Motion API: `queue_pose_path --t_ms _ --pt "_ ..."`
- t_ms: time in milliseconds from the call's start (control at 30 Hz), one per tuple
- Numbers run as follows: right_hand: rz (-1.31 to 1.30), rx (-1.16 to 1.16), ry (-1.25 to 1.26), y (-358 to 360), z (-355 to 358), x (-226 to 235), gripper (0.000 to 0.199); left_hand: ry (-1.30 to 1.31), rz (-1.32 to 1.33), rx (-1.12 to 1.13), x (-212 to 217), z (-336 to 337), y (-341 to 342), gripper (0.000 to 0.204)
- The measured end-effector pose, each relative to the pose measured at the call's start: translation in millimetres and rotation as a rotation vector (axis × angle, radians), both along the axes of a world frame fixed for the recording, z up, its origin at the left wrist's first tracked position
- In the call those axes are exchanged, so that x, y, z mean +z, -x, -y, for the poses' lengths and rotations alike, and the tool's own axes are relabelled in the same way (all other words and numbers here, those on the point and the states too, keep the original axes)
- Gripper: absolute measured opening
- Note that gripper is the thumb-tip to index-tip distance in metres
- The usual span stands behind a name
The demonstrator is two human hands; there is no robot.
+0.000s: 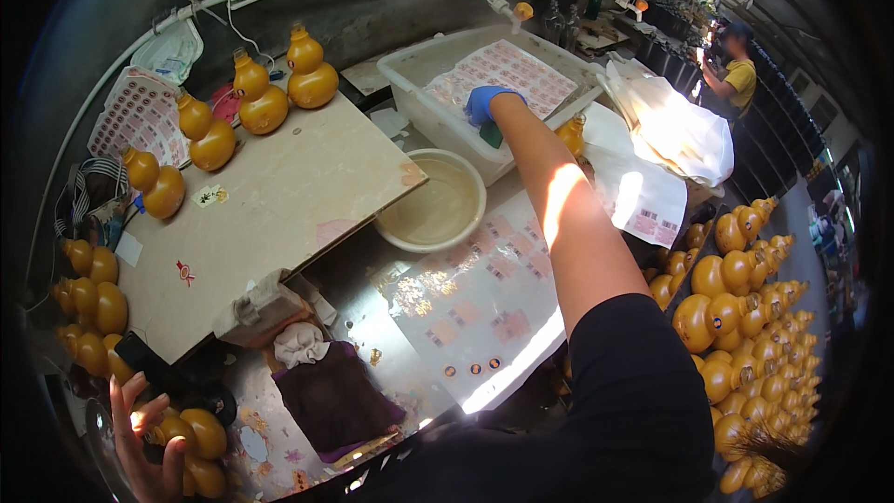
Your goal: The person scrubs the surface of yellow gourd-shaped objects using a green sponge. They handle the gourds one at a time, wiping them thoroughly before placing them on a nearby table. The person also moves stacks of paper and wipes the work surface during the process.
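Reaching into whitish tub (422,112) with blue-gloved right hand (491,103), to near edge of printed sheet (523,74) lying there; cannot tell if grasping. Holding bare left hand (140,455) well apart from sheet, at lower left near yellow gourd-shaped bottles (205,433), with fingers parted and nothing in grasp.

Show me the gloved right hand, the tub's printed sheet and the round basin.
Gloved right hand (490,104): head view, its back.
Printed sheet (523,70): head view, printed face.
Round basin (481,197): head view, right rim.
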State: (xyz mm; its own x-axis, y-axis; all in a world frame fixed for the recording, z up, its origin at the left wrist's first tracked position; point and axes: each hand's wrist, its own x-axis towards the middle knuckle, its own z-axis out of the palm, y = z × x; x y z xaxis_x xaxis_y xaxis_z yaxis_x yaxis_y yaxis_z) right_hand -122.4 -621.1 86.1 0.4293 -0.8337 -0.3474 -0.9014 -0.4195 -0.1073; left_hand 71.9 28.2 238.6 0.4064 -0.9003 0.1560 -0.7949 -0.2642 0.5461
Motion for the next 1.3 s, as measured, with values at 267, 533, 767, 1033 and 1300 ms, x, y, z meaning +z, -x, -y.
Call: queue_pose_path --t_ms 267,533,767,1033,1300 --pt "0.237 0.239 0.297 17 14 37 0.039 0.050 0.112 -0.048 7 -4 18 0.067" --pt "1.076 0.096 -0.023 23 -55 41 0.035 0.118 0.131 -0.077 -20 -16 40 0.048" --pt "1.309 -0.132 -0.399 37 -243 16 0.035 0.267 -0.014 -0.327 -63 -6 71 0.045" --pt "1.432 -0.208 -0.969 8 -391 -23 0.044 0.109 -0.186 -0.115 -66 -88 54 0.073" --pt "1.311 -0.332 -1.271 -13 -458 -27 0.043 0.390 0.359 0.521 -30 -145 -119 0.033"
